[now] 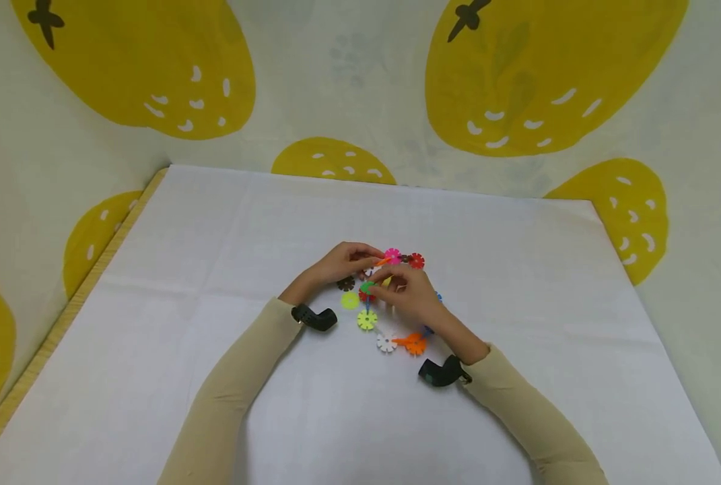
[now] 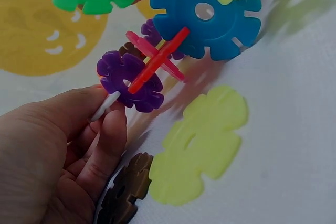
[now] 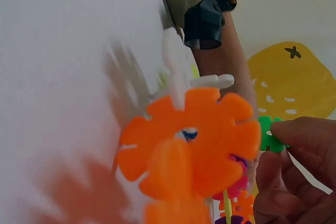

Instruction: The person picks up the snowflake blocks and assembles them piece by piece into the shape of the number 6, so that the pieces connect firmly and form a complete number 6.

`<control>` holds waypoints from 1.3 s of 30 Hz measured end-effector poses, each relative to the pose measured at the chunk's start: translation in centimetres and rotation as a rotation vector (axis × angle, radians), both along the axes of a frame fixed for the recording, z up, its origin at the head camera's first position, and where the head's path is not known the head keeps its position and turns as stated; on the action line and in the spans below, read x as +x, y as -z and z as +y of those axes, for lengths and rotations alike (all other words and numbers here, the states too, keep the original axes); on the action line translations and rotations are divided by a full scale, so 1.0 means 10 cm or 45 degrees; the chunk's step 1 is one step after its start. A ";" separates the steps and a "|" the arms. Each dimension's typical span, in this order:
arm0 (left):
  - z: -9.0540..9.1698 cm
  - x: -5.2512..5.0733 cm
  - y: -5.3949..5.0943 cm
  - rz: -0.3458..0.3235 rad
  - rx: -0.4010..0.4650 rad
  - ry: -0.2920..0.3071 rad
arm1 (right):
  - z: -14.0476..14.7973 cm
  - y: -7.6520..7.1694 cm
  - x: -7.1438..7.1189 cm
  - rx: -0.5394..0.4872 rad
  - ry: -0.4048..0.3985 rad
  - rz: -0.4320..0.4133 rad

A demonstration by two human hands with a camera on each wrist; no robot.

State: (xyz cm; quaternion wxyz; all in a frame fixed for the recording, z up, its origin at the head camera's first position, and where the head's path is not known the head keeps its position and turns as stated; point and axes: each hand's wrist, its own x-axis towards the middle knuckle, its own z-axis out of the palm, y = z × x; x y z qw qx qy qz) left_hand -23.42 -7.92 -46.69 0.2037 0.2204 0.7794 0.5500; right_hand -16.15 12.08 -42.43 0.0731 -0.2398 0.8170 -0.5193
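My left hand (image 1: 348, 261) pinches a white notched disc (image 2: 105, 106) at the edge of a chain of interlocking plastic snowflake discs. Joined to that white piece is a purple disc (image 2: 112, 71), followed by a red one and a blue one (image 2: 178, 22). Between thumb and fingertips, my right hand (image 1: 413, 294) holds a green snowflake disc (image 3: 269, 136) above the chain. An orange disc (image 3: 215, 129) and another white disc (image 1: 387, 342) form the chain's near side. Whether the green disc touches the chain, I cannot tell.
A loose yellow-green disc (image 2: 210, 135) and a brown disc (image 2: 128, 184) lie on the white tablecloth (image 1: 312, 417) beside the left hand. Pink and red discs (image 1: 417, 261) sit at the chain's far side. Behind the table hangs a fruit-patterned cloth (image 1: 336, 81).
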 end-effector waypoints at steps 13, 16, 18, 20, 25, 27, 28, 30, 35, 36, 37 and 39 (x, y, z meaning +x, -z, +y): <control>-0.02 0.01 -0.01 0.001 -0.020 -0.004 | 0.28 0.04 -0.17 -0.039 0.140 0.034; -0.02 0.01 -0.02 0.011 -0.012 0.000 | 0.35 0.05 -0.21 -0.049 0.187 0.027; -0.02 0.00 -0.02 0.014 -0.012 0.002 | 0.40 0.05 -0.23 -0.059 0.217 0.021; -0.02 0.00 -0.02 0.013 -0.014 0.003 | 0.45 0.06 -0.25 -0.073 0.248 0.020; -0.02 0.00 -0.02 0.022 -0.018 0.005 | 0.59 0.10 -0.29 -0.084 0.314 0.039; -0.02 0.01 -0.02 0.030 -0.016 0.007 | 0.64 0.11 -0.30 -0.094 0.345 0.019; -0.02 0.01 -0.02 0.034 -0.015 0.007 | 0.65 0.10 -0.30 -0.105 0.361 0.003; -0.02 0.01 -0.02 0.040 -0.012 0.010 | 0.67 0.05 -0.28 -0.113 0.386 -0.019; -0.01 0.02 -0.01 0.032 -0.007 0.010 | 0.69 -0.10 -0.21 -0.062 0.446 -0.072; -0.01 0.02 -0.01 0.027 -0.005 0.009 | 0.69 -0.11 -0.20 -0.048 0.455 -0.084; -0.01 0.02 -0.01 0.023 -0.003 0.009 | 0.70 -0.11 -0.20 -0.037 0.459 -0.088; -0.01 0.02 -0.01 0.015 0.002 0.009 | 0.73 -0.10 -0.21 -0.029 0.458 -0.087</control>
